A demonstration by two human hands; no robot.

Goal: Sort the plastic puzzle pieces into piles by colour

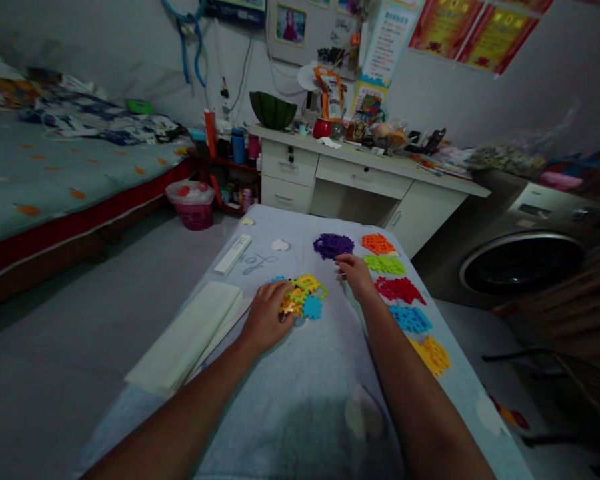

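Observation:
My left hand (267,317) is closed on the left side of an assembly of interlocking plastic pieces (300,297), mostly yellow with some blue. It rests on the cloth-covered table (300,400), and my palm hides part of it. My right hand (354,272) is just in front of a pile of purple pieces (333,245). Its fingers are bent together, and whatever they may pinch is too small to make out. Down the table's right side lie piles of orange pieces (377,243), lime green pieces (385,265), red pieces (400,289), blue pieces (411,319) and yellow pieces (433,355).
A folded pale cloth (190,337) and a long white box (233,255) lie along the left edge. Beyond the table stands a white desk (290,170) with a green bowl (273,110). There is a bed (80,173) at left and a washing machine (520,247) at right.

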